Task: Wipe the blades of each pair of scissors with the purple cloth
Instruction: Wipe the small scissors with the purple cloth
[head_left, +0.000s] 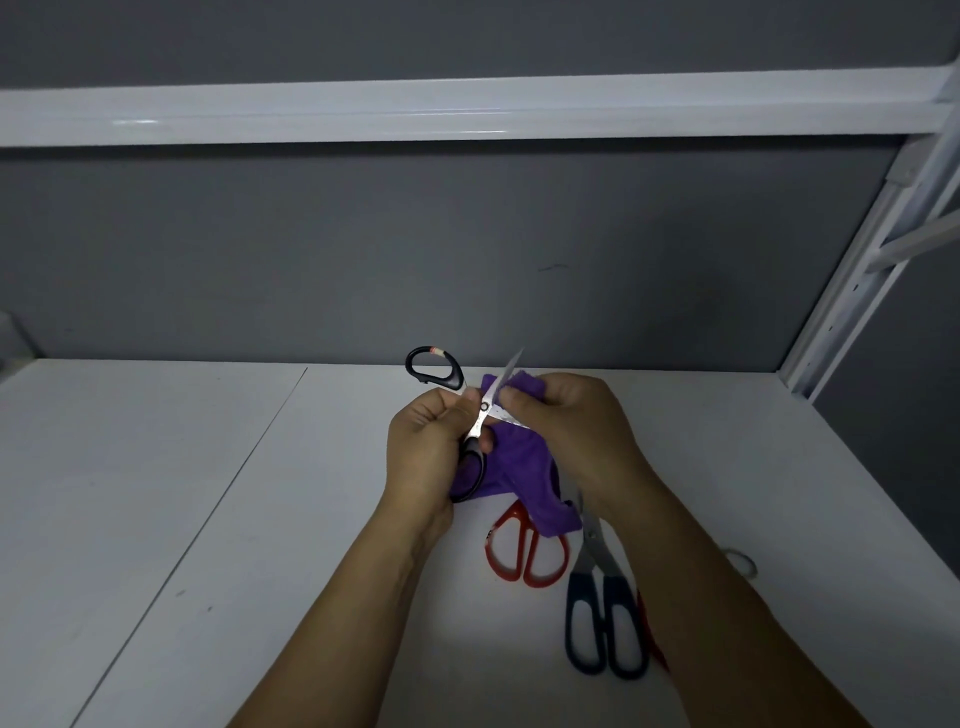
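The left hand (434, 441) grips the black scissors (470, 415) near the pivot, blades spread. The right hand (569, 423) pinches the cloth (524, 478) round one blade.

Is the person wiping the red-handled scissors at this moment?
No, the red-handled scissors lie on the table; the left hand grips the black-handled scissors, the right hand pinches the purple cloth.

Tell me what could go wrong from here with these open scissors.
The black-handled scissors are open and the right hand pinches the purple cloth on one blade, so the edge might cut through to a finger.
The left hand grips the lower handle only; the blades could swing shut.
The cloth's hanging tail may snag the red-handled scissors.
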